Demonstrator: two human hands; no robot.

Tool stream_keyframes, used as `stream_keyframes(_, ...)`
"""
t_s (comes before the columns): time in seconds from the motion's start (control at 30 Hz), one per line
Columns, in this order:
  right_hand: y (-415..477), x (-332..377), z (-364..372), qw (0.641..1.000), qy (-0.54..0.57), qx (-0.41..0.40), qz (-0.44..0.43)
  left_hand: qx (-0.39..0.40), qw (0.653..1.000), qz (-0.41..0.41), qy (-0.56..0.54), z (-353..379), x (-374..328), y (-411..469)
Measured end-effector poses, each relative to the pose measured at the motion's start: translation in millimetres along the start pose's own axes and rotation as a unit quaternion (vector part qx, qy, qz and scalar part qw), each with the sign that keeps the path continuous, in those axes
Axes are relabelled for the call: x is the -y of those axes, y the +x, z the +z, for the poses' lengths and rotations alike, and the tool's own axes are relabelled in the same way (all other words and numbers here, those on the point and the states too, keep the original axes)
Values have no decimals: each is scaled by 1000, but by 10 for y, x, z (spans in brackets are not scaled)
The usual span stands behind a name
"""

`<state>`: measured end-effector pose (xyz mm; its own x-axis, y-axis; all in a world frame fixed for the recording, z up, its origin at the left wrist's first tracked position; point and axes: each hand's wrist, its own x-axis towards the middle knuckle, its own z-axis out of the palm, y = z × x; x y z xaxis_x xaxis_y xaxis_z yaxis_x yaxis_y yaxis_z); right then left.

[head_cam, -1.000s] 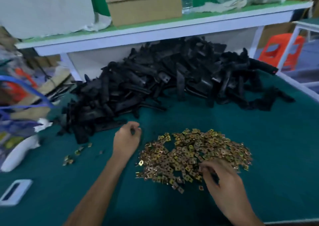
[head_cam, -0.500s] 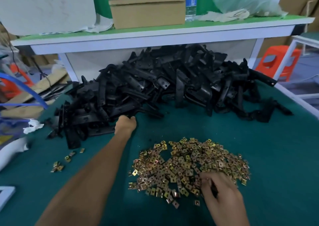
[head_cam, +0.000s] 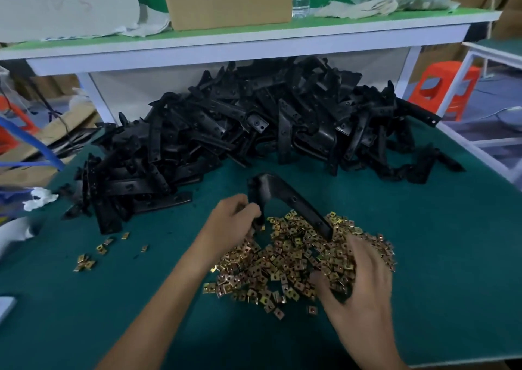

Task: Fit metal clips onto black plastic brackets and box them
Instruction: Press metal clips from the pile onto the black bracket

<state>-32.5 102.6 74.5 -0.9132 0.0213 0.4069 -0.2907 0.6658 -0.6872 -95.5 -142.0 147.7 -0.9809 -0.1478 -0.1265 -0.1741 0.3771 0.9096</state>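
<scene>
**Now gripping one bracket (head_cam: 285, 197) over the clips (head_cam: 282, 265)**

Clamps the left hand (head_cam: 234, 223) round the short leg of the angled black bracket, long leg slanting down onto the pile of clips at mid-desk (head_cam: 437, 256). Digs the right hand (head_cam: 358, 287) into the pile's near side, fingers curled; cannot tell whether any clip is pinched. Heaped along the far desk edge: a bracket heap (head_cam: 254, 127).

Light's coming in soft & even from overhead, fairly bright across the green mat (head_cam: 423, 242). Right hand (head_cam: 358, 293) is dropping a small dark shadow under its fingers onto the clips (head_cam: 282, 259). Bracket pile (head_cam: 226, 132) is sinking to near-black w/ faint sheen. Wide-angle's bowing the shelf edge (head_cam: 226, 49); left-side clutter (head_cam: 17, 228) is smearing soft at frame edge.
</scene>
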Motion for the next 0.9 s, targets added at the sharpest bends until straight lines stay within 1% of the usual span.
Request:
stream_keyframes(0.07,2,-7,-12,999,-16,-14,-32,27,999,34,25,90,-71,-277)
stream_keyframes(0.13,-9,-16,-15,998,-21,-13,-53,57,997,35,40,184,-112,-478)
stream_keyframes(0.23,-29,-57,9,997,-14,-11,-79,127,991,31,-5,273,-157,-677)
stream_keyframes(0.3,-32,-66,1,998,5,-12,-66,138,989,43,-14,267,-169,-731)
stream_keyframes(0.37,-44,-48,-28,998,39,-5,-39,92,995,40,-8,222,-134,-702)
stream_keyframes(0.43,-62,-3,-68,998,66,12,7,36,998,38,18,158,-57,-625)
stream_keyframes(0.5,-38,34,-90,993,92,46,66,12,998,35,47,106,50,-554)
stream_keyframes(0.57,-25,25,-85,988,99,70,93,-4,998,29,61,75,175,-496)
stream_keyframes(0.63,-22,11,-85,987,108,75,90,-35,994,28,103,63,290,-429)
stream_keyframes(0.73,-49,-31,-80,989,123,55,66,-82,972,35,219,63,395,-305)
stream_keyframes(0.83,-68,-13,-74,991,126,21,50,-91,949,79,290,103,444,-168)
stream_keyframes(0.9,-63,-9,-71,990,125,25,59,-79,935,106,328,139,446,-72)
